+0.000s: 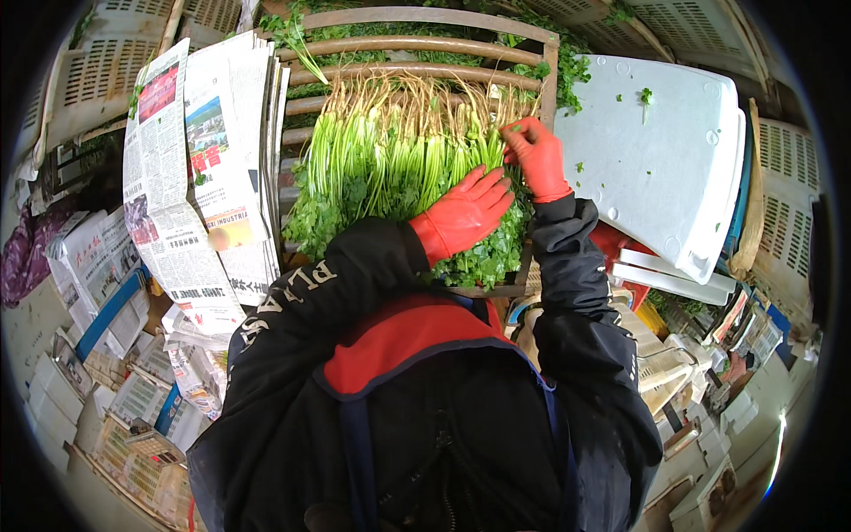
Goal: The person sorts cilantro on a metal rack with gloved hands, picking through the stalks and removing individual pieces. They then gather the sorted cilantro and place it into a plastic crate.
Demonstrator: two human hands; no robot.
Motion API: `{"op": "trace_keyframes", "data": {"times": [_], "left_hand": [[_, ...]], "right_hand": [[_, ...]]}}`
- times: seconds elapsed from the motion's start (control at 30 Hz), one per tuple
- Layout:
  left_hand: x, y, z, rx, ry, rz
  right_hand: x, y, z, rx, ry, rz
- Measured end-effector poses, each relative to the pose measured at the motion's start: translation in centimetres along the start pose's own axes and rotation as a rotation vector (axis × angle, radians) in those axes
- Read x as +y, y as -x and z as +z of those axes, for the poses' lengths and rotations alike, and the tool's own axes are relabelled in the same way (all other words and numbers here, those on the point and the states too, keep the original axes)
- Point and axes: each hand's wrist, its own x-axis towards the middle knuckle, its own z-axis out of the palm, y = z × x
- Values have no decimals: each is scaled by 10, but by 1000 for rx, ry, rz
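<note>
1. The left grip (465, 213), in a red glove, lies flat and unclenched across the greens, its fingers extended together and its palm down over the leafy part.
2. The right grip (538, 161), gloved alike, bends its fingertips in at the right end of the row, beside the stems; whether they pinch a stalk I cannot tell from here.
3. The greens (390, 146) lie side by side on a slatted desk (551, 84), leaves toward the person, pale stems in the middle, thread-like roots (399, 93) pointing away.
4. To my eye, the row's right end is the weak spot: a tug there could drag neighbouring stalks askew, because the roots look tangled together. Too much weight from the flat palm could bruise the leaves, and thin stems might slip between the slats.
5. Left of the greens stands a pile of newspapers (164, 195), its top sheets overlapping unevenly, so a brush of the sleeve might slide them.
6. To the right is a pale flat-topped box (656, 168), scattered with leaf scraps and a small sprig (646, 96).
7. Farther off, perforated plastic crates (789, 239) line the room, and a purple cloth (31, 248) hangs in folds at far left.
</note>
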Motion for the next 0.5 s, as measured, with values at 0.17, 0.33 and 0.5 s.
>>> {"op": "trace_keyframes", "data": {"times": [0.17, 0.33, 0.5], "left_hand": [[1, -4, -11, 124, 221, -108], [-2, -4, -6, 234, 367, -164], [0, -5, -9, 56, 195, -67]], "right_hand": [[14, 1, -18, 224, -442, 99], [-31, 46, -80, -261, -389, -116], [-27, 24, -162, 279, -1247, -492]]}}
